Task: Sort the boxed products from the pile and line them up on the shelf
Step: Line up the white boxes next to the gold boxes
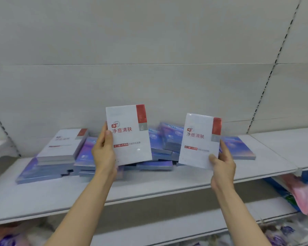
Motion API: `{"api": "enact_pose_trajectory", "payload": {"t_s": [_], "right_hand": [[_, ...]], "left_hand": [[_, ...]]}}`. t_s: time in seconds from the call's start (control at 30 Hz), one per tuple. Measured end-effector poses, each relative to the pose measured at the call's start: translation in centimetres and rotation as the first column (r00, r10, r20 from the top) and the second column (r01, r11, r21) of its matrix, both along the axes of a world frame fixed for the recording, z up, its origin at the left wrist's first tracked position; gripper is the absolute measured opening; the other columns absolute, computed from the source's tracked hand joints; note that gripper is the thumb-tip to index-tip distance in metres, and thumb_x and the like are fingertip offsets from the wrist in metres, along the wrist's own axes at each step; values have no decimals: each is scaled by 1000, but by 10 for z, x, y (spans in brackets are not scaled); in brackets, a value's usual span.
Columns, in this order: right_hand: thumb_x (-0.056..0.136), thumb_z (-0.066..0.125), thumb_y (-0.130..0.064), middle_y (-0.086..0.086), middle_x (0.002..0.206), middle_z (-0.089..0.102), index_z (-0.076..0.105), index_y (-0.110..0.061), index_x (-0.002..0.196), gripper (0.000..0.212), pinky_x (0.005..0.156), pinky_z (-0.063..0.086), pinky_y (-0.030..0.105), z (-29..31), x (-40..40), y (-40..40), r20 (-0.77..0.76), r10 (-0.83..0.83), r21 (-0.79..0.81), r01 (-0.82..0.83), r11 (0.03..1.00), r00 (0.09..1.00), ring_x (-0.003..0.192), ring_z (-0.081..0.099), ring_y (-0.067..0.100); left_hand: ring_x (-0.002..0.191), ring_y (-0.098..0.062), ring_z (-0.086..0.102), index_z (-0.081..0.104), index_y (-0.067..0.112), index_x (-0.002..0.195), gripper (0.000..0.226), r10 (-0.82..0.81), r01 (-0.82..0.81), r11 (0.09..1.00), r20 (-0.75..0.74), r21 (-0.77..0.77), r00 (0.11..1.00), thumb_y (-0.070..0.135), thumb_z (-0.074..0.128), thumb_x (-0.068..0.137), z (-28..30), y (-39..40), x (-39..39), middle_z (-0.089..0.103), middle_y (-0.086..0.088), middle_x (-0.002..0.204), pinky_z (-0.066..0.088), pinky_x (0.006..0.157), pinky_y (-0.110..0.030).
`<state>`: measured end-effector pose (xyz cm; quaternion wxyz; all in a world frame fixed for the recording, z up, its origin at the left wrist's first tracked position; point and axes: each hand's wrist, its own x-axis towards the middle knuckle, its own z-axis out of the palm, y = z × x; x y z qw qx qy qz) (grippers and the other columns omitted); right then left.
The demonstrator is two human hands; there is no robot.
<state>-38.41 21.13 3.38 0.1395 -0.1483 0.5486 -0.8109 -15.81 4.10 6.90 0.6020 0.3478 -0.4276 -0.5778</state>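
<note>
While above the pile (160, 148), both hands, left (103, 151), right (222, 162), each grip a white box.

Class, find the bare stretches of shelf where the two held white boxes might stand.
Bare shelf runs right of the lone blue box, and along the front edge before the pile. The middle and left are crowded.

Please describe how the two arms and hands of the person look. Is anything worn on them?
Both forearms are bare as far as the picture shows: no sleeves, gloves, watch or bracelet are visible. The left hand and the right hand show no rings on the fingers in view. The visible thumbnails are short and unpainted. The arms are slim and reach up from the bottom edge.
</note>
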Motion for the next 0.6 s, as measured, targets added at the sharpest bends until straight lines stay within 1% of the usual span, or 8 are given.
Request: {"api": "enact_pose_trajectory", "payload": {"t_s": [0.07, 0.13, 0.2, 0.23, 0.3, 0.4, 0.5, 0.6], "right_hand": [[90, 46, 16, -3, 129, 63, 49, -19, 141, 62, 94, 53, 31, 5, 44, -11, -4, 86, -42, -86, 995, 996, 114, 62, 13], [89, 46, 16, -5, 122, 67, 54, -21, 137, 61, 84, 57, 26, 11, 91, -22, -1, 149, -67, -149, 987, 989, 108, 65, 10], [90, 48, 14, -12, 109, 71, 58, -22, 132, 56, 73, 58, 21, 13, 138, -33, -2, 196, -83, -195, 977, 981, 97, 69, 6], [90, 49, 12, -14, 104, 72, 59, -22, 130, 53, 71, 57, 20, 13, 162, -38, -6, 216, -95, -216, 972, 976, 94, 69, 4], [91, 49, 11, -16, 101, 73, 61, -22, 127, 50, 71, 55, 18, 14, 205, -48, -11, 250, -118, -250, 961, 968, 93, 69, 3], [92, 50, 9, -11, 104, 73, 62, -26, 124, 49, 72, 56, 20, 17, 264, -63, -1, 281, -122, -279, 953, 960, 95, 69, 5], [92, 51, 8, -1, 108, 72, 63, -29, 121, 49, 74, 57, 23, 18, 316, -76, 0, 303, -124, -300, 946, 953, 96, 69, 11], [93, 52, 6, 3, 106, 73, 62, -24, 126, 47, 69, 55, 20, 23, 362, -90, 19, 332, -132, -327, 936, 943, 90, 70, 9]], "left_hand": [[104, -8, 68, 60, 29, 133, 33, 34, -35, 999, -41, -18, 999, 27, 54, 101, 0, -1, 30, 69, 13, 118, 58, 80, -29], [104, -8, 68, 62, 29, 129, 31, 77, -79, 997, -71, -16, 994, 25, 57, 99, 0, -4, 64, 70, 13, 118, 58, 79, -27], [99, -5, 69, 62, 28, 129, 31, 103, -105, 994, -87, -18, 991, 22, 57, 99, -2, -6, 98, 69, 12, 118, 57, 71, -20], [95, -3, 70, 62, 27, 130, 31, 112, -115, 993, -90, -21, 990, 22, 56, 100, -3, -6, 116, 69, 12, 117, 56, 67, -18], [89, -3, 70, 61, 28, 130, 31, 134, -137, 990, -88, -27, 987, 22, 56, 100, -4, -7, 153, 71, 12, 112, 55, 64, -17], [90, -3, 70, 62, 22, 130, 32, 192, -195, 980, -91, -25, 977, 20, 58, 98, -4, -10, 211, 72, 11, 109, 55, 66, -16], [99, -8, 70, 67, 25, 124, 28, 229, -231, 973, -86, -19, 970, 22, 60, 97, -3, -13, 270, 73, 7, 111, 57, 76, -22], [99, -11, 71, 69, 26, 122, 27, 255, -258, 966, -77, -31, 964, 22, 59, 97, 2, -18, 323, 74, 11, 107, 58, 80, -29]]}}
